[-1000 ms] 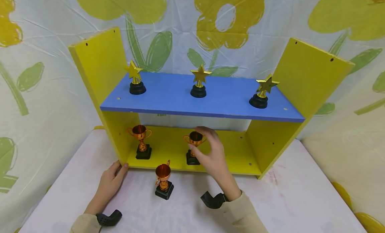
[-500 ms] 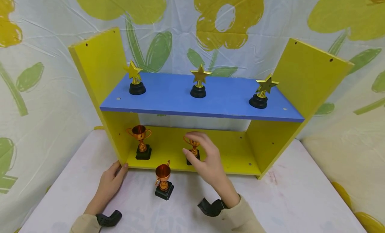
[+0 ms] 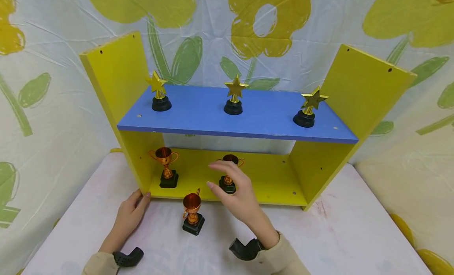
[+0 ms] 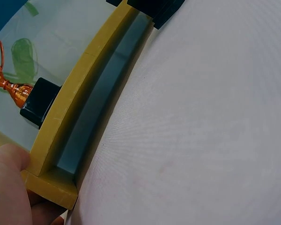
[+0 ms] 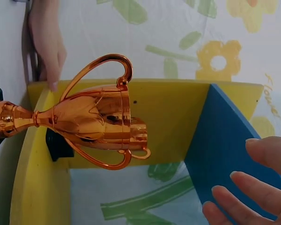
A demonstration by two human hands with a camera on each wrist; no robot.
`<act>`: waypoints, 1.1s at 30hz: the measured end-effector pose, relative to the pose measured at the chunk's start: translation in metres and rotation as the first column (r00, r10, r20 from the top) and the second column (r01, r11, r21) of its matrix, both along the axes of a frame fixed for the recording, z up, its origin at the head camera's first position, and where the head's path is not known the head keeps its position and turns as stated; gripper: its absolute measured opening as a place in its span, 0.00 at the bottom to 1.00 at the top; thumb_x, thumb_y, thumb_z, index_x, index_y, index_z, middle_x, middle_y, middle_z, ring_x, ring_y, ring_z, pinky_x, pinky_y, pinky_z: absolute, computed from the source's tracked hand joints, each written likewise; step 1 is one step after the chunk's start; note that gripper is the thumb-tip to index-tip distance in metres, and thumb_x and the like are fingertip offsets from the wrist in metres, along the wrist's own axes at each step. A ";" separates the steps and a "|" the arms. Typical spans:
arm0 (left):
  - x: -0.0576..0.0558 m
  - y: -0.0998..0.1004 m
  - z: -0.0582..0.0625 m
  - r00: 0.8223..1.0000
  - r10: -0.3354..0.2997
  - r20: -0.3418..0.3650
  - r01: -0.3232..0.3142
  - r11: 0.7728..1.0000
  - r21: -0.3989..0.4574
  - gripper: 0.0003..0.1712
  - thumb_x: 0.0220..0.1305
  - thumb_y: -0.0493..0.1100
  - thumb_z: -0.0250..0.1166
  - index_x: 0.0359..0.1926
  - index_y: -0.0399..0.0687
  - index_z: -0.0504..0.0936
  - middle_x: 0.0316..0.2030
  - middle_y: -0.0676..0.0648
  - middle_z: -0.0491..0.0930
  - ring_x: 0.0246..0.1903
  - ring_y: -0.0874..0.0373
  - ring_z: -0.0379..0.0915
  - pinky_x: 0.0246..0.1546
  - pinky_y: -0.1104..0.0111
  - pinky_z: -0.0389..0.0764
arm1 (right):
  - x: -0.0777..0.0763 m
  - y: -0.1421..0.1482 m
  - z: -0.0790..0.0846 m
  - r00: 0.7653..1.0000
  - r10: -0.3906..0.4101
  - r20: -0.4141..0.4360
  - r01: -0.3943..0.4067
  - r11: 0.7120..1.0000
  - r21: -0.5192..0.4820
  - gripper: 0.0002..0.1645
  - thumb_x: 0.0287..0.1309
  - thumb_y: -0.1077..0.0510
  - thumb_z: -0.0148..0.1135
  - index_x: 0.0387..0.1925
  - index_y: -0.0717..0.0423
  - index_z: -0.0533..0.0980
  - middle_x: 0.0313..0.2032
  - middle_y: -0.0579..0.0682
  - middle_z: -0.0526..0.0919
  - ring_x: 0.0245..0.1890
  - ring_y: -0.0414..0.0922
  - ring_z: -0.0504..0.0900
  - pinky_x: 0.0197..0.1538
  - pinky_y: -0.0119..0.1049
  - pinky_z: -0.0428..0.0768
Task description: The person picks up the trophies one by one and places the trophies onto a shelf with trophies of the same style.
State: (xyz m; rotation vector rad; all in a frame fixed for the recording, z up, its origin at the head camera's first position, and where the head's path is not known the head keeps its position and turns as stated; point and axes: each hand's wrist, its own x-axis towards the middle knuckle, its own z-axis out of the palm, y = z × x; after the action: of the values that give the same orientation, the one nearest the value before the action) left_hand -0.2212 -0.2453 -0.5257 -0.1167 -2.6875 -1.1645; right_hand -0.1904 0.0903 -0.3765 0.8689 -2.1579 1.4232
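My right hand (image 3: 235,192) is in front of the middle bronze trophy cup (image 3: 228,179), thumb and fingers spread apart with nothing between them. It hides part of that cup, which stands on the lower yellow board. To the left, a loose bronze trophy cup (image 3: 192,204) stands upright on the table, large in the right wrist view (image 5: 93,117). My left hand (image 3: 131,212) holds the lower left front corner of the yellow and blue shelf (image 3: 220,132). In the left wrist view, the thumb (image 4: 9,161) lies inside the corner and fingers show outside it.
Another bronze trophy cup (image 3: 166,164) stands at the left of the lower board. On the blue board are three gold star trophies, left (image 3: 158,90), middle (image 3: 234,94) and right (image 3: 309,107). Yellow side panels (image 3: 369,90) rise at both ends.
My right hand has drawn back from the middle cup, moving left and slightly toward the front, with its fingers apart. The cup stays standing. My left hand has not moved.
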 end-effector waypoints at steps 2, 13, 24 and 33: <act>-0.001 -0.001 0.000 1.000 0.001 -0.002 -0.001 1.000 0.001 0.30 0.77 0.55 0.50 0.68 0.38 0.69 0.64 0.32 0.71 0.63 0.32 0.66 0.62 0.39 0.65 | 0.000 -0.001 0.000 1.000 0.010 0.006 -0.010 1.000 0.003 0.23 0.61 0.61 0.68 0.59 0.51 0.77 0.58 0.47 0.78 0.61 0.46 0.74 0.64 0.49 0.72; 0.000 0.000 -0.003 0.999 0.003 -0.033 -0.002 1.000 0.011 0.29 0.77 0.55 0.51 0.66 0.39 0.71 0.62 0.33 0.73 0.62 0.33 0.68 0.60 0.39 0.67 | 0.001 -0.007 -0.007 0.999 0.051 0.003 -0.051 0.999 0.017 0.23 0.62 0.60 0.67 0.59 0.52 0.77 0.58 0.46 0.78 0.62 0.46 0.74 0.64 0.48 0.72; 0.000 0.000 -0.003 0.999 -0.006 -0.044 0.007 1.000 0.022 0.28 0.76 0.54 0.52 0.65 0.39 0.72 0.62 0.33 0.73 0.61 0.33 0.69 0.59 0.39 0.68 | 0.002 -0.011 -0.010 0.997 0.068 0.037 -0.070 0.996 0.050 0.25 0.61 0.58 0.69 0.60 0.50 0.76 0.59 0.44 0.78 0.62 0.44 0.73 0.64 0.48 0.72; -0.001 0.000 -0.001 1.000 -0.005 -0.027 0.005 1.000 0.020 0.29 0.77 0.55 0.51 0.66 0.39 0.71 0.63 0.33 0.72 0.62 0.33 0.68 0.61 0.39 0.67 | 0.005 -0.017 -0.013 0.991 0.096 0.097 -0.103 0.993 0.065 0.25 0.62 0.56 0.69 0.60 0.45 0.76 0.59 0.41 0.77 0.61 0.41 0.73 0.64 0.49 0.72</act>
State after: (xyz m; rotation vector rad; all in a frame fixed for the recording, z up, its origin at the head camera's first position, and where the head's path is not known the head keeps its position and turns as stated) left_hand -0.2219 -0.2456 -0.5266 -0.1349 -2.6525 -1.1830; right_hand -0.1859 0.0729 -0.3895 0.9650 -2.2747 1.4714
